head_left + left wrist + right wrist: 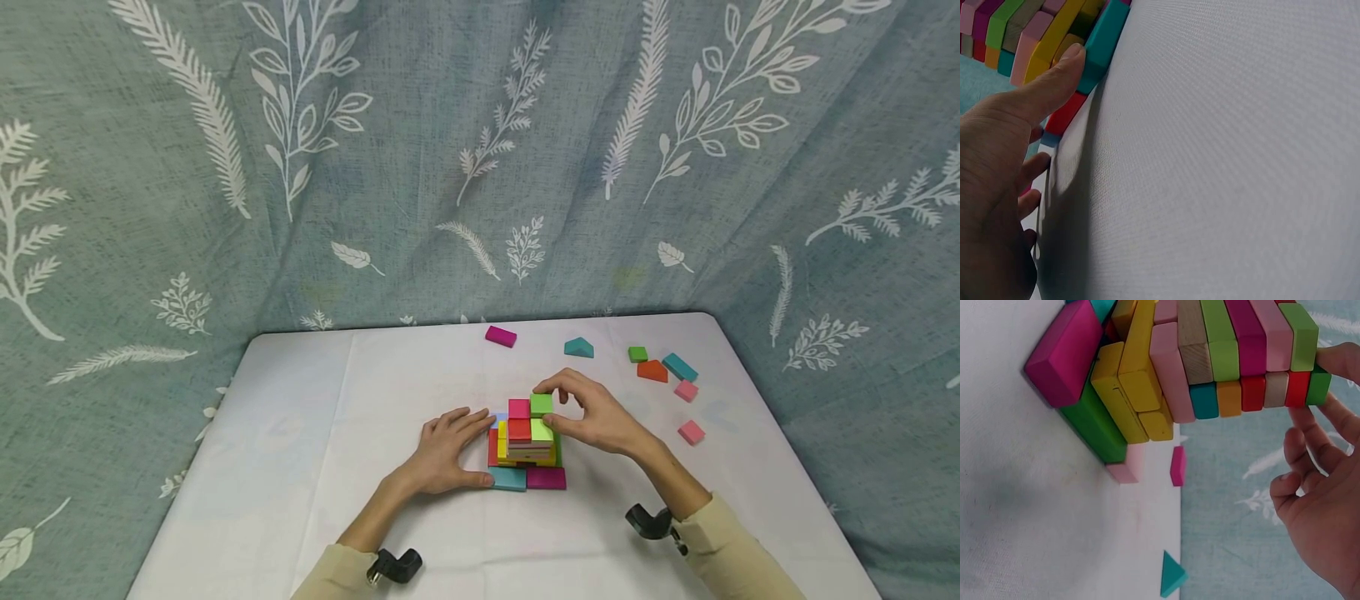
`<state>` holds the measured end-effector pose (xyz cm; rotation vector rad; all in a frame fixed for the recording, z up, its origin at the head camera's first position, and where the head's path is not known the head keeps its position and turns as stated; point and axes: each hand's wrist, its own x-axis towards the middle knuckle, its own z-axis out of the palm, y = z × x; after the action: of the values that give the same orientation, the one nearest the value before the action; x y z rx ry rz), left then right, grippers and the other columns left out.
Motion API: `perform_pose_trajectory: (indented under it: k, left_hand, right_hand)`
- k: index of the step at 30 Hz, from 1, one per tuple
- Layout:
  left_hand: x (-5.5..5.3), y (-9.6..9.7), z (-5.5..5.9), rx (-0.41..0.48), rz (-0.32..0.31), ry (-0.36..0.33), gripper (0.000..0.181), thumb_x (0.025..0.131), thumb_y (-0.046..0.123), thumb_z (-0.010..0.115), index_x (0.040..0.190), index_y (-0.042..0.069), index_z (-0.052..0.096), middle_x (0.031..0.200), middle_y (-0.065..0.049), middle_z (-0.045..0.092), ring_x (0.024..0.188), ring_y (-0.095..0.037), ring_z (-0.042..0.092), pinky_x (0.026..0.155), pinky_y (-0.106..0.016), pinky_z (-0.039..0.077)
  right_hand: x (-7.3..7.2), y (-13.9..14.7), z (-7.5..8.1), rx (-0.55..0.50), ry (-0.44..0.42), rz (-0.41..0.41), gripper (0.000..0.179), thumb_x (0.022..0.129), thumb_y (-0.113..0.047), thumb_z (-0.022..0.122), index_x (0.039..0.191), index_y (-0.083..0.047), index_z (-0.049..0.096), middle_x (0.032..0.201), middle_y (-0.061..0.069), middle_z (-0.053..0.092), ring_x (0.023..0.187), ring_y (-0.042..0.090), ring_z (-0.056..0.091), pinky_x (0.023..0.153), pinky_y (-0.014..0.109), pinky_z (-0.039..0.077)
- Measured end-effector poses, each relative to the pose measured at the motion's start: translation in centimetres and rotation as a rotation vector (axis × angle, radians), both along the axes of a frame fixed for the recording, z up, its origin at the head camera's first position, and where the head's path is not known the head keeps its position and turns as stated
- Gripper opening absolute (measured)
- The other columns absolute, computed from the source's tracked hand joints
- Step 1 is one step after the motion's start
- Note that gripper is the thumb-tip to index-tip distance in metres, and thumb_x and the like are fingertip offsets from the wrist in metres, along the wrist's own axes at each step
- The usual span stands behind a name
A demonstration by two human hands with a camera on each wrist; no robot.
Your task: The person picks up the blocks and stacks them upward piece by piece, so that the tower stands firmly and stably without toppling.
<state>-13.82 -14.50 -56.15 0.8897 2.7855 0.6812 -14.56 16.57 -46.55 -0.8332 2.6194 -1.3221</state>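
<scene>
A tower of colored wooden blocks point(529, 454) stands on the white table, layered in yellow, pink, green, purple and red. At its top, my right hand point(596, 412) pinches a small green block point(1319, 386) between thumb and index finger, while the other fingers curl loosely. A light green block point(1299, 339) lies beside it in front. My left hand point(447, 454) rests at the tower's left side with fingers spread. Its thumb touches the teal block point(1105, 47) at the base. Next to that teal block is a magenta block point(546, 478).
Behind the tower lie a magenta block point(501, 336) and a teal triangular block point(579, 347). Toward the right sit a green block point(637, 354), an orange block point(652, 372), a teal block point(680, 367) and two pink blocks point(691, 432). A patterned curtain point(420, 167) hangs behind the table.
</scene>
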Motion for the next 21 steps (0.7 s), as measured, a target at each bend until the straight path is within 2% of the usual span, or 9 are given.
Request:
perform_pose_trajectory:
  k: [5,9,13,17,21]
  left_hand:
    - [0.0,0.0,0.1,-0.009,0.005,-0.008,0.098,0.076,0.071,0.072,0.157,0.031,0.036,0.162,0.006,0.034,0.150,-0.028,0.023,0.109,-0.058,0.022]
    - [-0.1,0.0,0.1,-0.003,0.001,-0.004,0.097,0.076,0.071,0.072,0.157,0.030,0.037,0.161,0.005,0.035,0.150,-0.029,0.024,0.108,-0.059,0.022]
    - [0.0,0.0,0.1,-0.007,0.004,-0.011,0.097,0.076,0.072,0.072,0.157,0.031,0.036,0.162,0.006,0.034,0.150,-0.028,0.023,0.109,-0.058,0.021]
    - [0.0,0.0,-0.1,0.000,0.004,-0.012,0.097,0.076,0.072,0.071,0.157,0.032,0.035,0.162,0.006,0.034,0.150,-0.028,0.022,0.110,-0.059,0.021]
    - [0.0,-0.1,0.0,0.017,-0.004,-0.001,0.097,0.076,0.071,0.072,0.157,0.031,0.036,0.161,0.004,0.035,0.149,-0.030,0.024,0.108,-0.060,0.022]
  right_hand:
    - [0.0,0.0,0.0,0.000,0.003,0.010,0.037,0.089,-0.030,0.074,0.123,-0.038,0.061,0.116,-0.016,0.059,0.104,0.035,0.055,0.089,0.047,0.042]
    - [0.0,0.0,0.1,0.000,0.006,0.010,0.038,0.089,-0.031,0.074,0.124,-0.038,0.061,0.117,-0.016,0.059,0.102,0.028,0.054,0.089,0.046,0.041]
    - [0.0,0.3,0.2,-0.014,0.017,-0.003,0.040,0.090,-0.035,0.074,0.127,-0.038,0.060,0.122,-0.005,0.061,0.101,0.023,0.052,0.086,0.045,0.042]
    - [-0.5,1.2,-0.1,-0.038,0.030,-0.034,0.038,0.092,-0.035,0.073,0.128,-0.034,0.060,0.120,-0.003,0.061,0.098,0.025,0.051,0.079,0.046,0.043]
    - [-1.6,3.1,-1.3,-0.047,0.005,-0.111,0.037,0.093,-0.034,0.072,0.128,-0.031,0.062,0.115,-0.005,0.060,0.096,0.029,0.051,0.076,0.044,0.042]
